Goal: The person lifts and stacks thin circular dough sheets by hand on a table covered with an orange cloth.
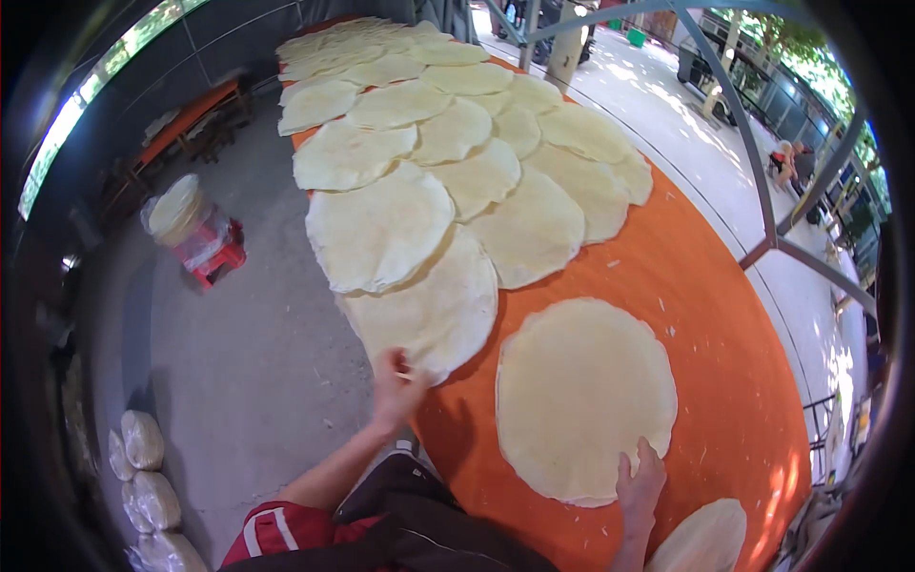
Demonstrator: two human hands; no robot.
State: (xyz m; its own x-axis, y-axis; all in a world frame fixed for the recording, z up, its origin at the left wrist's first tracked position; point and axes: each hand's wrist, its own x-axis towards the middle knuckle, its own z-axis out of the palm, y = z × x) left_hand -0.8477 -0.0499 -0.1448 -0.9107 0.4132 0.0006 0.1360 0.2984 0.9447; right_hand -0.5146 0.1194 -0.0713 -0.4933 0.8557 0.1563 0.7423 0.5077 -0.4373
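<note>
Thin, pale round flatbreads lie on a long orange cloth-covered table. At the near left edge, my left hand is closed in a pinch on the rim of a flatbread, which overlaps the table's side. A separate flatbread lies flat on the orange cloth to the right. My right hand rests at its lower right rim, with fingers apart and holding nothing. Part of another flatbread shows beside my right forearm.
Overlapping flatbreads cover the table's far part. On the left floor, a red stool carries a plastic-wrapped stack. Wrapped pale bundles stand at lower left, an orange bench farther back. Metal frame bars rise at right.
</note>
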